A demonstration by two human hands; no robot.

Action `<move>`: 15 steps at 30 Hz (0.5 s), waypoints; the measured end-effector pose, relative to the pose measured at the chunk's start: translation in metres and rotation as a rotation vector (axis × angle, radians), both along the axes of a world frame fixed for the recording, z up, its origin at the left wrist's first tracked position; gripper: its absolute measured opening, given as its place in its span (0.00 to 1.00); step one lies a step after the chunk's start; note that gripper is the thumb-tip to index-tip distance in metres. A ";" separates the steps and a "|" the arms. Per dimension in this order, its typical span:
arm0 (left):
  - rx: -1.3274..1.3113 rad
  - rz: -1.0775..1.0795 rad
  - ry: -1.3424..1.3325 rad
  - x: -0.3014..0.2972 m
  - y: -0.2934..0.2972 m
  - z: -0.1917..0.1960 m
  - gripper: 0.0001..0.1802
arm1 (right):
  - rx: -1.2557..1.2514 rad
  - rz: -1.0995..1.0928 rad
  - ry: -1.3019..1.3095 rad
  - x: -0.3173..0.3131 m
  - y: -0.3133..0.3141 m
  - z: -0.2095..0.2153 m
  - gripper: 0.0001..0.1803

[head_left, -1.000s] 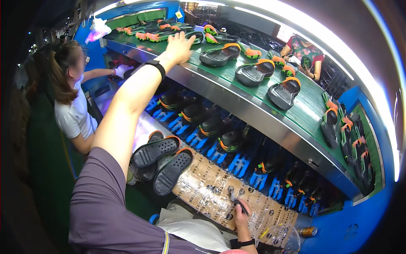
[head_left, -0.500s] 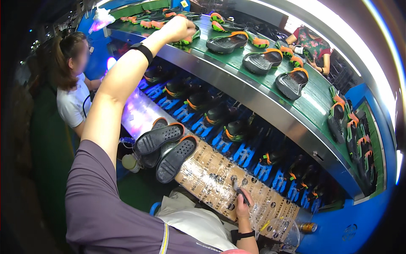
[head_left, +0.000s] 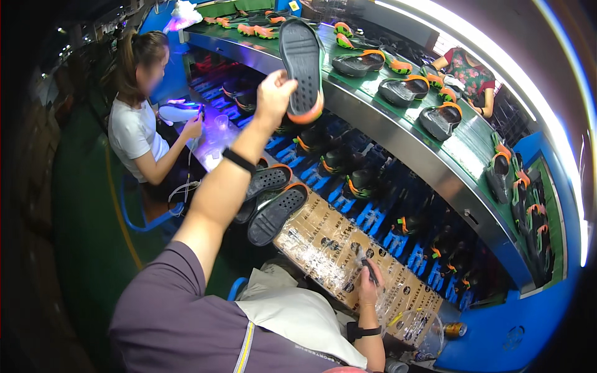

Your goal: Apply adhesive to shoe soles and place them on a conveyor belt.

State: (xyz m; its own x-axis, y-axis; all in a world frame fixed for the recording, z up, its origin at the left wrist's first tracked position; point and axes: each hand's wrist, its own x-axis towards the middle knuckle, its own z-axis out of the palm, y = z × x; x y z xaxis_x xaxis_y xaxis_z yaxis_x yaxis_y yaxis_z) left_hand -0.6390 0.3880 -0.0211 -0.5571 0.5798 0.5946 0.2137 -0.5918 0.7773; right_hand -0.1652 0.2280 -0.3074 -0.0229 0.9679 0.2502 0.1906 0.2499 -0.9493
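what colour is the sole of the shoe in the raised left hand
Dark grey sole with an orange heel edge, held up by the left hand; head view.

Green floor, blue machine frame, bright strip light.

L hand + sandal, off belt
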 end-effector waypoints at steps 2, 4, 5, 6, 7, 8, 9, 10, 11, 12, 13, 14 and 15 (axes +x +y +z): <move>-0.089 -0.269 -0.141 0.044 -0.048 -0.011 0.20 | -0.019 -0.012 0.000 0.005 0.004 0.008 0.14; -0.326 -0.408 -0.104 0.084 -0.084 -0.033 0.18 | 0.038 -0.082 0.037 -0.002 0.002 0.028 0.11; -0.322 -0.457 -0.190 0.105 -0.092 -0.049 0.19 | -0.003 -0.080 0.075 0.001 0.007 0.031 0.10; -0.419 -0.485 -0.330 0.123 -0.109 -0.065 0.19 | -0.016 -0.082 0.104 0.004 0.009 0.036 0.10; -0.388 -0.553 -0.402 0.132 -0.111 -0.094 0.17 | -0.030 -0.091 0.136 0.003 0.009 0.051 0.10; -0.369 -0.671 -0.560 0.142 -0.122 -0.113 0.17 | -0.044 -0.082 0.181 0.003 0.008 0.062 0.10; -0.316 -0.855 -0.761 0.149 -0.132 -0.130 0.18 | -0.061 -0.073 0.224 0.002 0.008 0.073 0.11; -0.342 -0.940 -0.835 0.156 -0.138 -0.151 0.19 | -0.064 -0.078 0.235 0.001 0.005 0.081 0.11; -0.363 -1.022 -0.910 0.160 -0.141 -0.171 0.19 | -0.080 -0.027 0.340 0.002 0.006 0.081 0.12; -0.346 -1.042 -0.930 0.166 -0.148 -0.179 0.20 | -0.107 0.018 0.390 -0.002 0.004 0.088 0.12; -0.331 -1.062 -0.951 0.172 -0.156 -0.187 0.22 | -0.135 0.059 0.440 -0.006 0.002 0.097 0.12; -0.352 -1.017 -0.951 0.179 -0.163 -0.190 0.29 | -0.155 0.088 0.438 -0.011 0.002 0.101 0.12; -0.381 -1.029 -0.956 0.182 -0.166 -0.191 0.29 | -0.173 0.113 0.438 -0.015 0.002 0.105 0.12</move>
